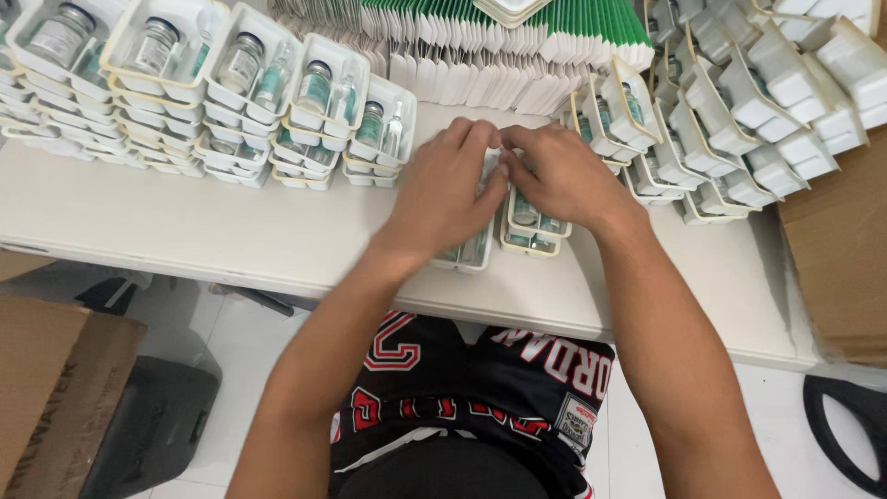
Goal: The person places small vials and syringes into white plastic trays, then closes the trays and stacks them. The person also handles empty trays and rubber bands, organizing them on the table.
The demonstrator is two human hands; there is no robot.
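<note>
At mid-table, both hands meet over a short stack of white vial trays (534,233). Left hand (445,189) lies flat, fingers loosely curled over a tray (469,251) near the table's front edge (277,277); actual grip cannot be told. Right hand (554,176) presses fingertips onto the stack, pinching nothing visible. Tray stacks (231,102) crowd left, more stacks (739,120) right, folded cartons (499,46) behind. Bare tabletop lies front-left. Cardboard box (841,249) bounds the right edge.

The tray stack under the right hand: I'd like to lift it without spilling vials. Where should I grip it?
Grip the small tray stack by its two long rims, coming straight down from above. The trays lie flat with open tops, so level side pressure should keep the vials seated. The right hand covers its far end.
</note>
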